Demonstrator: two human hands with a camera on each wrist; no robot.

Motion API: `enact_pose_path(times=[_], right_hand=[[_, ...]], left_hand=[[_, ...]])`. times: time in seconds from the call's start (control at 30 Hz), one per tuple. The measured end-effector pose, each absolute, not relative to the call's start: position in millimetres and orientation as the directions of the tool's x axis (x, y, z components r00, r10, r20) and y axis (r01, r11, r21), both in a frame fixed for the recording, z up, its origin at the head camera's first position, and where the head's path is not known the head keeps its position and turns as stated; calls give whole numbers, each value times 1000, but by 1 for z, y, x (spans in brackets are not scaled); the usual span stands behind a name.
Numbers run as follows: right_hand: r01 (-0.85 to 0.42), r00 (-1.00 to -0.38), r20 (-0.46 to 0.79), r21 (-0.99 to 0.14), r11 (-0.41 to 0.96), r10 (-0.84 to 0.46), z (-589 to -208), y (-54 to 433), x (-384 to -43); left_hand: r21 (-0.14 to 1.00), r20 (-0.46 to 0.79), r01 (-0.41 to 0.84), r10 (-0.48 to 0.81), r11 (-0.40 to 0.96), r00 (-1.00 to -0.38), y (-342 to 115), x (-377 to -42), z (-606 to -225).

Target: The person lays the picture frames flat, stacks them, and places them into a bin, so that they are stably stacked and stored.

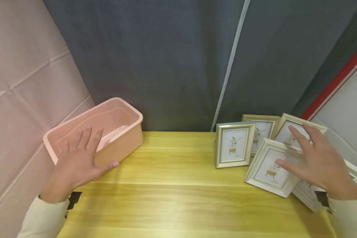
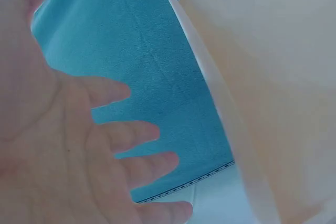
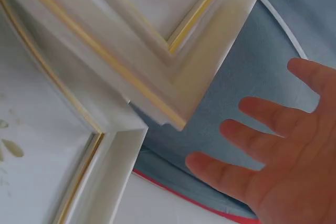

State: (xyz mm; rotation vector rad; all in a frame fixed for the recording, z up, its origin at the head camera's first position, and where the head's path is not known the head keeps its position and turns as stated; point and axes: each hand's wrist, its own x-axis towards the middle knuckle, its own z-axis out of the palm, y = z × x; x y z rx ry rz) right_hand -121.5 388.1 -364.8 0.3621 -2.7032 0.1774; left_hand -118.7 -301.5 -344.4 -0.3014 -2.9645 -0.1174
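A pink plastic bin (image 1: 122, 145) stands at the left of the wooden table. Over its near side my left hand (image 1: 77, 165) is spread with straight fingers and holds nothing; the left wrist view shows its bare palm beside the bin wall (image 2: 283, 77). On the right stand several picture frames with plant prints. My right hand (image 1: 321, 162) hovers above the white picture frame (image 1: 275, 168) and the frame behind it (image 1: 291, 132), fingers extended. In the right wrist view a gap separates the fingers from the nearest frame corner (image 3: 184, 93).
A silver-and-gold picture frame (image 1: 235, 145) stands upright left of the group, with a tan frame (image 1: 261, 117) behind it. More frames lie partly under my right hand. A grey curtain (image 1: 166, 66) closes the table's back; pale cloth (image 1: 26, 99) covers the left side.
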Motion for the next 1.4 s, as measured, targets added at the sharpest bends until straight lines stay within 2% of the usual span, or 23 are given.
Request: enact_pose_path(times=[0.2,0.53,0.63,0.7,0.9,0.97,1.07,1.23,1.4], right_hand=[[-315,-806,552,-90,945,-216,-368,395,-117],[-287,-832,545,-260,922,-105,-370,410,-101],[-225,-867,496,-302,926,-49,-372,414,-94],[-202,-865,501,-316,927,-17,-375,416,-91],[-310,-750,662,-325,894,-19,-387,429,-92],[-332,-730,683,-333,882,-17,-390,433,-92],[-315,-738,675,-366,876,16,-392,439,-88],[-216,-776,627,-367,905,70,-394,443,-80],[-100,-800,572,-423,900,180,-396,447,-73]], left_hand=[[102,251,244,212,964,-944,-305,-117,-348],[195,389,300,207,934,-898,-302,-111,-355],[243,418,325,204,914,-885,-303,-109,-359],[275,440,350,207,895,-874,-302,-107,-362],[323,482,416,230,850,-845,-295,-103,-376],[332,480,418,230,846,-847,-291,-102,-382],[347,476,427,236,835,-847,-287,-102,-390],[357,466,465,276,810,-840,-279,-102,-402],[429,432,477,290,767,-854,-270,-101,-416]])
